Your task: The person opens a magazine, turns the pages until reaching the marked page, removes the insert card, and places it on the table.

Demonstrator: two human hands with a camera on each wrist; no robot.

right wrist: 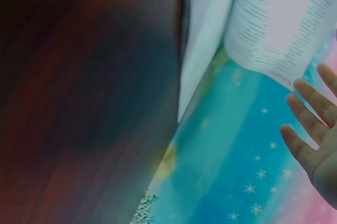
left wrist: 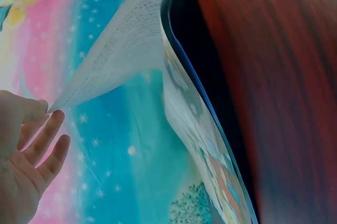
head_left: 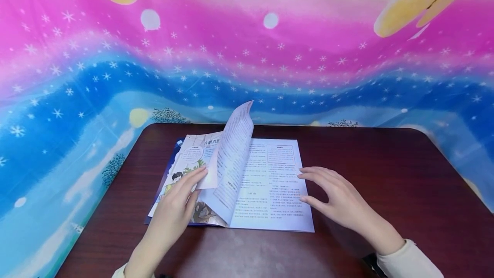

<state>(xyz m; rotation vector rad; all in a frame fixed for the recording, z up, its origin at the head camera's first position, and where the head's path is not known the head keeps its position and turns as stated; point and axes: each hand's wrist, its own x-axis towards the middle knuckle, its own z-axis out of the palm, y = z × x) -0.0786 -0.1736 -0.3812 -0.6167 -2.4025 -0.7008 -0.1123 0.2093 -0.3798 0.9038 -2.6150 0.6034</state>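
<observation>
An open magazine [head_left: 285, 209] with printed text and a cartoon picture lies on the table. One page [head_left: 236, 153] stands raised over its middle, its far corner curling upward. My left hand [head_left: 173, 209] pinches the edge of this page between thumb and index finger; the left wrist view shows the pinch, with the other fingers of the hand [left wrist: 34, 155] loosely bent. Beside the magazine's right edge is my right hand [head_left: 339, 196], fingers spread and slightly bent, holding nothing. In the right wrist view that hand [right wrist: 318, 129] has its fingers apart.
The dark red wooden table [head_left: 386, 162] has rounded far corners and extends on both sides of the magazine. A colourful cloth [head_left: 247, 67] with snowflakes in pink and blue hangs behind and around the table.
</observation>
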